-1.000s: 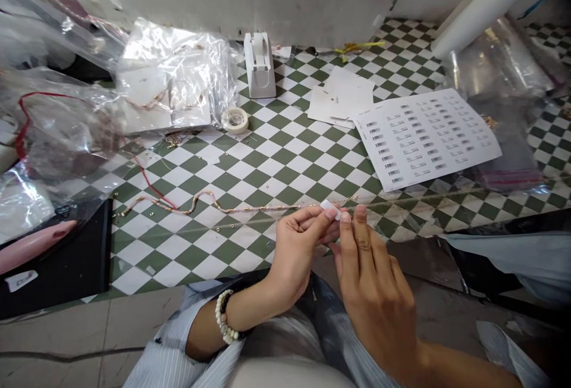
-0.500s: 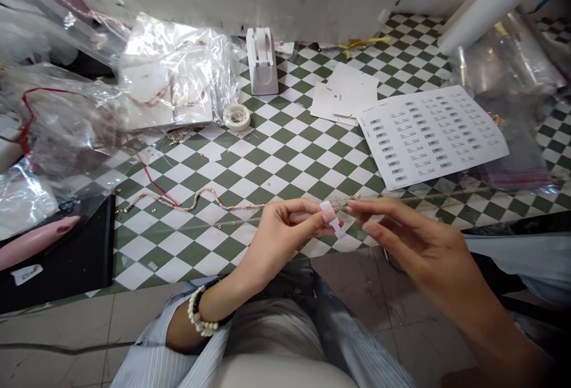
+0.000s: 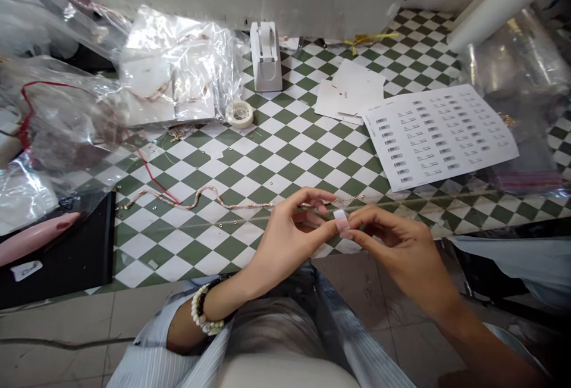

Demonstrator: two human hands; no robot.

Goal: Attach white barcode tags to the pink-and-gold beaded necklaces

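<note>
Right hand [image 3: 404,251] has come back in from the right and now meets the left hand [image 3: 285,239]. Both pinch grips hold the small white label [image 3: 340,216] between thumb and forefinger tips, wrists low, just above the checkered worktop [image 3: 276,162] edge. Bead chain [image 3: 209,197] lies behind the left fingers.

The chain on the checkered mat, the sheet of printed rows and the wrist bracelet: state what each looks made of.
Chain: looks like gold-toned metal with small pale beads, thin and glinting.
Sheet: matte white paper, lying flat, probably peel-off barcode labels.
Bracelet: round cream beads with a soft sheen; pearl, plastic or glass, cannot tell which.
</note>
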